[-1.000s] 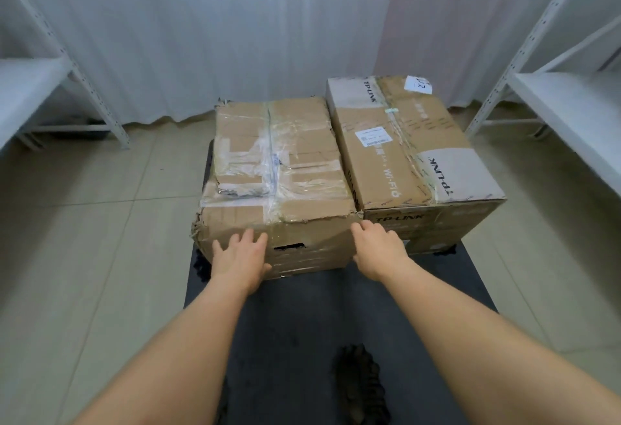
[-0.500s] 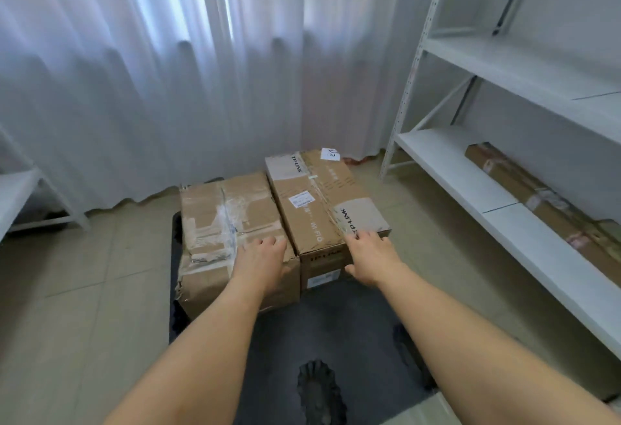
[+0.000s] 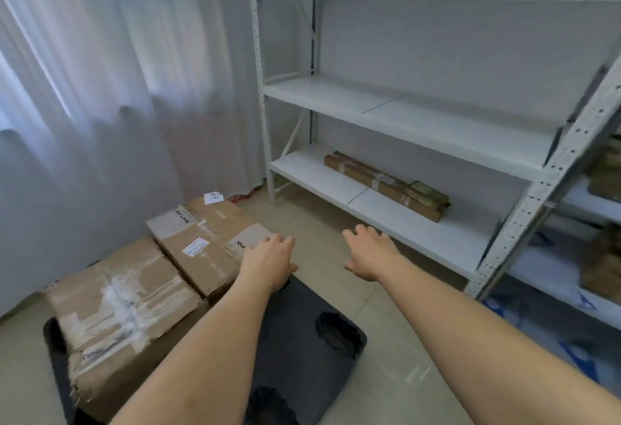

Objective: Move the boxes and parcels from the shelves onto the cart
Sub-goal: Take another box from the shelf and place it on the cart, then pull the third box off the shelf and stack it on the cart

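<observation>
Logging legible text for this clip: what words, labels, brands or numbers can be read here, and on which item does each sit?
"INK": end of a brand name on the right-hand cardboard box on the cart; the left hand covers the rest.
Brand print at that box's far end: upside down, blurred; unreadable.
White shipping label: too small.
White slip with handwriting: illegible.
Labels on the long flat parcel on the bottom shelf: too blurred.

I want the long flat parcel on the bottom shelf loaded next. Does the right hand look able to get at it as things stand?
Probably yes. The right hand is open, holds nothing, and already points toward the long parcel. Nothing lies on the bottom shelf between them, though the hand is not there yet.
</observation>
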